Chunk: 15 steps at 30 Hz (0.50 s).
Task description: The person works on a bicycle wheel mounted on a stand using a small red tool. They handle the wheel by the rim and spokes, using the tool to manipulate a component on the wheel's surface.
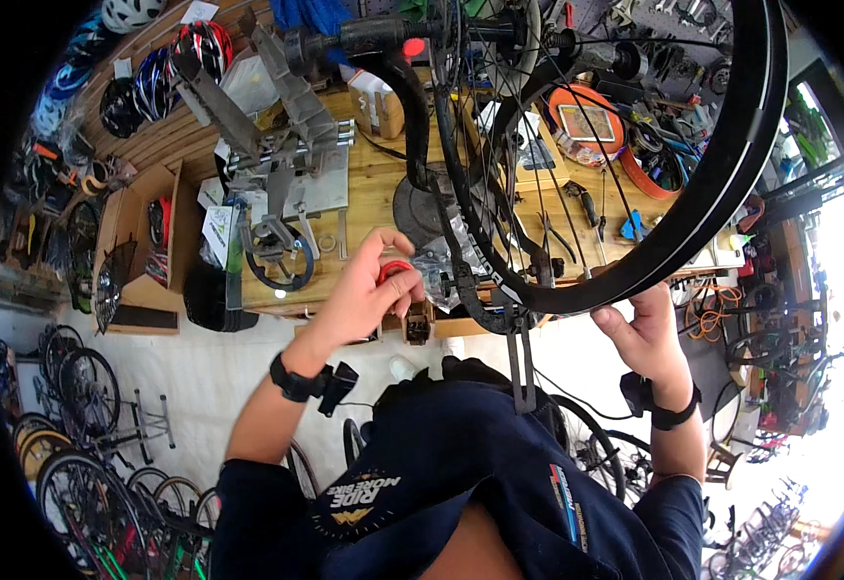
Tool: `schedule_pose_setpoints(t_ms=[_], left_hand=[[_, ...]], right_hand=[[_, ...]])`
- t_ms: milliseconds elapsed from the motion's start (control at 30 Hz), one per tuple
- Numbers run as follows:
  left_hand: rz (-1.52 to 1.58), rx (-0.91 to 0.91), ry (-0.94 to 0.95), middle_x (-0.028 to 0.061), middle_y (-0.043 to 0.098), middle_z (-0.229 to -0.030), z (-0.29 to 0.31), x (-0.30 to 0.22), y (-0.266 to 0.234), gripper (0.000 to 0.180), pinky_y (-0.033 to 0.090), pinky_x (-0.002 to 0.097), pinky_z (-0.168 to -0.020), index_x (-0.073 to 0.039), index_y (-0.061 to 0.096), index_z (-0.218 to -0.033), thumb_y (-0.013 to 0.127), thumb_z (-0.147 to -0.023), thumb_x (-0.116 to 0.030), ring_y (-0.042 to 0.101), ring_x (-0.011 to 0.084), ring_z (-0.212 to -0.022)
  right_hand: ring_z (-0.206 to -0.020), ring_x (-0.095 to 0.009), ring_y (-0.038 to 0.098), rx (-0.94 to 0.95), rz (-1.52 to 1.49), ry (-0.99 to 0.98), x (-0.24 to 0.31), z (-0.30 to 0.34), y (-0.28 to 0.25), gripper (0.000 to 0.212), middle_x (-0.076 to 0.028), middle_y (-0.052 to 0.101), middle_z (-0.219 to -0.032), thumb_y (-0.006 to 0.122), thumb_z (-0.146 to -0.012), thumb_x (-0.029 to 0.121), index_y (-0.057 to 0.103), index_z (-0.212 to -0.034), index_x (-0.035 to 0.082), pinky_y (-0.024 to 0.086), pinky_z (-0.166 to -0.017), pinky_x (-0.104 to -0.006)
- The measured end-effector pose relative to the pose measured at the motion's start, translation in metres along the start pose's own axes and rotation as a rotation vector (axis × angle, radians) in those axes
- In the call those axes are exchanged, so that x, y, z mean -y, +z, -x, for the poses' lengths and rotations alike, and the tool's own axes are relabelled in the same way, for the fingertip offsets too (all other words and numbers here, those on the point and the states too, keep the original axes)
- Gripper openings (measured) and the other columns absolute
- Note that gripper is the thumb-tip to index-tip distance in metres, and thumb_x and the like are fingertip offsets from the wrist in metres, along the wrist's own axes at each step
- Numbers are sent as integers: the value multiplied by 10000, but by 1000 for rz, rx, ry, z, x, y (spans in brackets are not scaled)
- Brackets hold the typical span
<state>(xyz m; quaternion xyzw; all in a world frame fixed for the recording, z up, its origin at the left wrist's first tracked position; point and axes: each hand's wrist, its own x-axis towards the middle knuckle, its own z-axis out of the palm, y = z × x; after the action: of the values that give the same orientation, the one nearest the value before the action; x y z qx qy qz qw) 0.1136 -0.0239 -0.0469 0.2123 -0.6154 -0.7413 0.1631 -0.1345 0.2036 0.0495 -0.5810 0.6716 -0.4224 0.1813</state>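
Wheel (752, 126) cut off above; right hand (648, 338) partly hidden.

From the left side of my head, one wide fisheye view faces down and forward over my shirt (441, 445), near above my left hand (369, 295) and right hand (652, 338), reaching beyond the near edge of the bench (369, 198).

The top of a bicycle wheel (762, 97) ran past the upper edge, while its lower rim hid the fingertips of the right hand (650, 336). The left hand (356, 295) partly covered a red object (394, 270), its kind unclear. A white helmet (132, 10) was cropped above; bicycles (770, 536) at lower right appeared too small to tell apart.
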Motion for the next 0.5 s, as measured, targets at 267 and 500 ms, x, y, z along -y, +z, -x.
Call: schedule_pose_setpoints(t_ms=[267,500], left_hand=[[-585,-165,237,31,543,-908,1,37,46,350,425,238,-649,-12,536,-1248,650,-955,-167,498,89,-729],[-61,-440,-151,4,549,-677,-12,41,67,419,426,239,-615,-10,608,-849,542,-1011,-390,531,92,-647]], right_hand=[[-744,-173,593,57,-45,-158,21,-18,-20,377,-92,628,-838,746,-865,241,596,-1075,-33,472,-687,-290],[-781,-173,629,263,-109,-302,-6,-35,-31,426,-108,655,-955,737,-876,205,578,-1188,-38,502,-694,-297]])
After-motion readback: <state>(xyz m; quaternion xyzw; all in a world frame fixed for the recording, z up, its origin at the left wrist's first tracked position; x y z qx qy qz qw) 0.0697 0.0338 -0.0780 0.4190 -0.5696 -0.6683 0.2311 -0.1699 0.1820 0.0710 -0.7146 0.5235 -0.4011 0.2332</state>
